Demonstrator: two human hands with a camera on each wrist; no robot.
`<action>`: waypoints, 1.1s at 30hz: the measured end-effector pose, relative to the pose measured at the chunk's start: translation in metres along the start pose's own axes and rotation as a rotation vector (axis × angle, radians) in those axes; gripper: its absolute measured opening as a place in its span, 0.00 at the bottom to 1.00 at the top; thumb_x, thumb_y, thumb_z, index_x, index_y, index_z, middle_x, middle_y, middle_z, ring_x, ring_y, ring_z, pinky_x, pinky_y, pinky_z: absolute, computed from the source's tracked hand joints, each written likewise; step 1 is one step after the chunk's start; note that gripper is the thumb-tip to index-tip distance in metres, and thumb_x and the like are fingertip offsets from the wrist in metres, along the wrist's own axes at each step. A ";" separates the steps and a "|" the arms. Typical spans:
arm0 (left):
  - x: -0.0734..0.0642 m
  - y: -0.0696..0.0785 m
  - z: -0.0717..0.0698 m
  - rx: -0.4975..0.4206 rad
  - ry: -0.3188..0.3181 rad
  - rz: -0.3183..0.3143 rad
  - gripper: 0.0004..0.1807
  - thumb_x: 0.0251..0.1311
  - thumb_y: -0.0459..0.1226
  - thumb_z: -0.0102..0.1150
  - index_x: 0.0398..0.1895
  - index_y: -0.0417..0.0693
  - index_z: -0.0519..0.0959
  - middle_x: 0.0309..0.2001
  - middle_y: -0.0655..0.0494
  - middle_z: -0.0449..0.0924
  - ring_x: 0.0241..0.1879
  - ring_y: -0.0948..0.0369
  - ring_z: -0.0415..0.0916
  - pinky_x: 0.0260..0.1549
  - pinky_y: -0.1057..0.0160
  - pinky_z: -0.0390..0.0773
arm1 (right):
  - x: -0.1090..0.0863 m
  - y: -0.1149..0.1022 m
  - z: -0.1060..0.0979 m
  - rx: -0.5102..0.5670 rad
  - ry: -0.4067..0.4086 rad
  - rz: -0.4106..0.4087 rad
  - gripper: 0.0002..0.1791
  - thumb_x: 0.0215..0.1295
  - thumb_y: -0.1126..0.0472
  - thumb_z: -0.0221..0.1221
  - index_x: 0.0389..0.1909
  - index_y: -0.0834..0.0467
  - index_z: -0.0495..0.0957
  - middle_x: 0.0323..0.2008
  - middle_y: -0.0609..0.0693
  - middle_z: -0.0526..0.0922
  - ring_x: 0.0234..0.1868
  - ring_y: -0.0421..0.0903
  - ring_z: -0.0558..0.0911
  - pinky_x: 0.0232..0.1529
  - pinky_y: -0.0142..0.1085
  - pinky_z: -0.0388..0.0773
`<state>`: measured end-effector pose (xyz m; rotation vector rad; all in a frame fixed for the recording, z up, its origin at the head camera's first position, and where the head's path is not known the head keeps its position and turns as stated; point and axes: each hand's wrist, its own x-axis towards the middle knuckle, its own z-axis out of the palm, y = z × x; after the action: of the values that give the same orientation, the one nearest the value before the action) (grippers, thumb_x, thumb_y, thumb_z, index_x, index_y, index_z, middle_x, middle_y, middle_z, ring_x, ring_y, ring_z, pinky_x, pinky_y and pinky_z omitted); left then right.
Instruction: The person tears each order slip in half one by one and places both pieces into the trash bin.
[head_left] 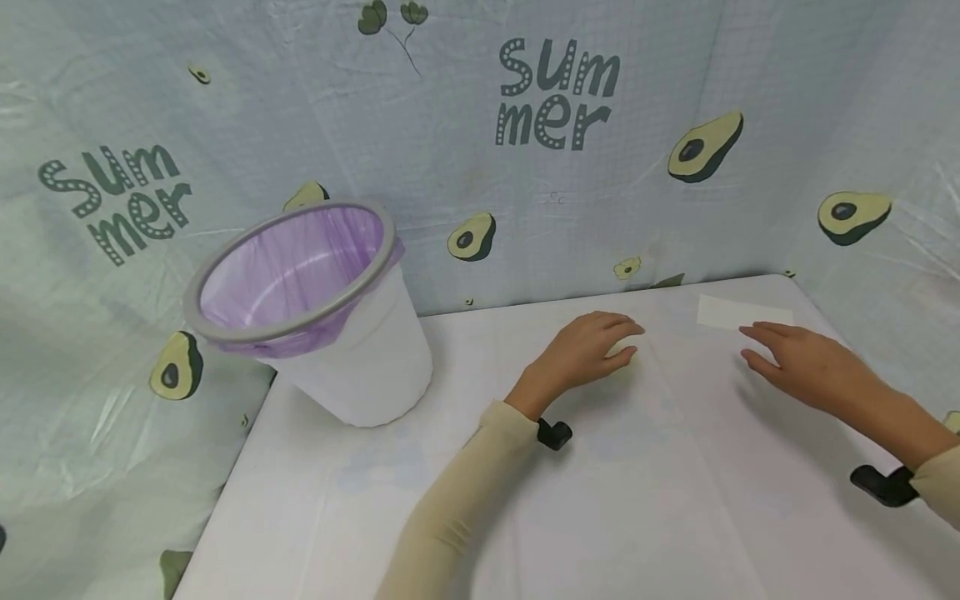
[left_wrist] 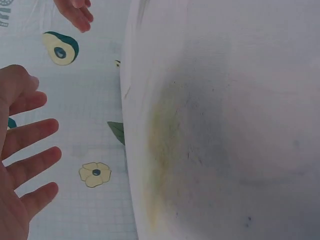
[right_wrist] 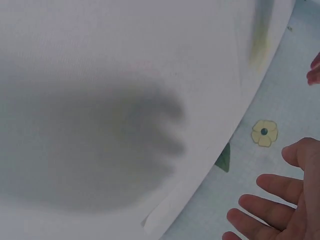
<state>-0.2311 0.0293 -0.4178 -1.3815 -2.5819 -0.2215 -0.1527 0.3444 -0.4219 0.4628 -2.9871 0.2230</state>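
In the head view my left hand [head_left: 585, 348] hovers over the middle of the white table, its fingers parted and slightly bent, holding nothing. The left wrist view shows the same hand [left_wrist: 25, 145] with fingers spread. My right hand [head_left: 813, 367] is above the table's right side, also holding nothing. Its fingertips overlap the near edge of a flat white strip [head_left: 723, 312], which looks like paper or tissue, by the back edge. In the right wrist view the fingers of that hand [right_wrist: 272, 207] are spread apart.
A white bin [head_left: 375, 367] with a grey rim and purple liner stands at the table's back left. Behind the table [head_left: 600, 517] hangs a pale curtain [head_left: 420, 142] printed with avocados and lettering. A faint yellow-green stain [left_wrist: 160, 150] marks the tabletop near the left hand.
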 end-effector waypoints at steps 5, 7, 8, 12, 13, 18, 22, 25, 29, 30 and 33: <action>0.016 0.003 0.010 0.146 -0.044 -0.010 0.26 0.79 0.53 0.42 0.76 0.62 0.67 0.73 0.61 0.67 0.73 0.61 0.61 0.74 0.60 0.56 | 0.002 0.009 -0.002 0.000 -0.037 0.033 0.31 0.76 0.54 0.55 0.68 0.73 0.67 0.66 0.78 0.66 0.65 0.74 0.68 0.61 0.67 0.67; 0.022 0.004 0.014 0.186 -0.070 -0.026 0.28 0.79 0.56 0.38 0.79 0.65 0.61 0.77 0.62 0.61 0.76 0.60 0.56 0.76 0.55 0.53 | 0.003 0.013 -0.002 0.007 -0.043 0.040 0.32 0.78 0.52 0.53 0.69 0.74 0.66 0.67 0.78 0.65 0.66 0.75 0.67 0.63 0.67 0.65; 0.025 0.005 0.016 0.198 -0.083 -0.034 0.29 0.79 0.57 0.36 0.80 0.67 0.59 0.78 0.63 0.58 0.77 0.60 0.53 0.76 0.54 0.51 | 0.003 0.015 -0.002 0.013 -0.048 0.043 0.32 0.78 0.52 0.52 0.69 0.74 0.65 0.67 0.79 0.64 0.66 0.75 0.66 0.64 0.67 0.64; 0.036 0.011 0.024 0.194 -0.139 -0.062 0.30 0.79 0.59 0.32 0.81 0.71 0.52 0.81 0.65 0.50 0.80 0.60 0.46 0.77 0.51 0.45 | 0.003 0.026 0.000 0.017 -0.073 0.056 0.33 0.79 0.51 0.50 0.70 0.75 0.64 0.68 0.78 0.63 0.67 0.75 0.65 0.65 0.67 0.63; 0.039 0.012 0.026 0.186 -0.151 -0.068 0.30 0.79 0.59 0.31 0.82 0.71 0.51 0.81 0.65 0.49 0.80 0.60 0.45 0.77 0.51 0.44 | 0.002 0.030 0.001 0.013 -0.074 0.058 0.33 0.79 0.51 0.50 0.70 0.75 0.64 0.68 0.78 0.63 0.67 0.75 0.65 0.64 0.67 0.63; 0.055 0.021 0.038 0.185 -0.222 -0.108 0.31 0.79 0.61 0.27 0.82 0.76 0.47 0.81 0.70 0.44 0.81 0.63 0.40 0.78 0.52 0.39 | 0.002 0.046 0.008 -0.040 0.014 0.005 0.29 0.75 0.56 0.57 0.65 0.75 0.69 0.63 0.78 0.69 0.61 0.75 0.72 0.60 0.66 0.69; 0.069 0.027 0.050 0.189 -0.263 -0.149 0.31 0.78 0.63 0.25 0.81 0.80 0.44 0.81 0.74 0.42 0.81 0.65 0.37 0.78 0.51 0.39 | 0.006 0.057 0.013 -0.085 0.056 -0.043 0.27 0.71 0.59 0.61 0.62 0.75 0.73 0.59 0.78 0.74 0.57 0.75 0.76 0.57 0.65 0.73; 0.080 0.029 0.057 0.163 -0.286 -0.185 0.31 0.77 0.64 0.25 0.81 0.81 0.44 0.81 0.75 0.42 0.81 0.65 0.36 0.78 0.51 0.39 | 0.010 0.064 0.014 -0.081 0.006 -0.033 0.27 0.72 0.59 0.60 0.62 0.75 0.72 0.60 0.77 0.74 0.58 0.74 0.76 0.57 0.65 0.72; 0.092 0.032 0.064 0.116 -0.314 -0.215 0.32 0.76 0.65 0.25 0.81 0.81 0.44 0.81 0.76 0.41 0.80 0.65 0.36 0.78 0.52 0.39 | 0.021 0.073 0.013 -0.034 -0.087 -0.006 0.28 0.75 0.57 0.57 0.64 0.76 0.69 0.62 0.77 0.72 0.61 0.75 0.73 0.60 0.66 0.70; 0.095 0.032 0.065 0.102 -0.319 -0.222 0.32 0.76 0.66 0.26 0.81 0.81 0.44 0.81 0.76 0.41 0.80 0.66 0.35 0.78 0.53 0.40 | 0.023 0.075 0.012 -0.021 -0.110 0.003 0.29 0.76 0.56 0.56 0.65 0.76 0.68 0.62 0.78 0.71 0.62 0.75 0.72 0.61 0.66 0.69; 0.102 0.031 0.069 0.084 -0.324 -0.238 0.32 0.76 0.66 0.26 0.80 0.81 0.44 0.80 0.77 0.41 0.80 0.66 0.35 0.78 0.53 0.40 | 0.031 0.083 0.011 0.003 -0.162 0.023 0.31 0.77 0.54 0.55 0.67 0.76 0.66 0.64 0.78 0.68 0.64 0.75 0.69 0.63 0.67 0.66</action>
<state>-0.2683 0.1441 -0.4581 -1.1615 -2.9818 0.0834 -0.2085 0.4115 -0.4389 0.4687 -3.1521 0.2016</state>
